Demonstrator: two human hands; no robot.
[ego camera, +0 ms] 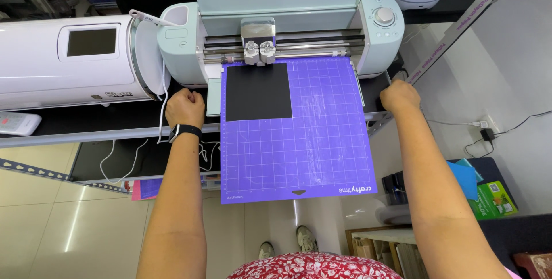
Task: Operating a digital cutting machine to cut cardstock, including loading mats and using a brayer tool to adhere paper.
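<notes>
Both fists rest closed and empty on the bench edge, the left hand [185, 106] and right hand [399, 96] flanking the purple mat [322, 141], which overhangs from the cutting machine [276, 32]; a nudge could skew its black sheet [257, 91].

Your arms are bare from the elbows down, with no sleeves showing along either forearm. On your left wrist you wear a black watch [185, 132]: a dark band wrapped snugly round, with a small pale edge of the case showing at its outer side. Your left hand [185, 107] and right hand [399, 96] carry no gloves or rings that can be made out. At the bottom edge shows your red garment [313, 267] printed with small white flowers, and below it your pale shoes [286, 244].
</notes>
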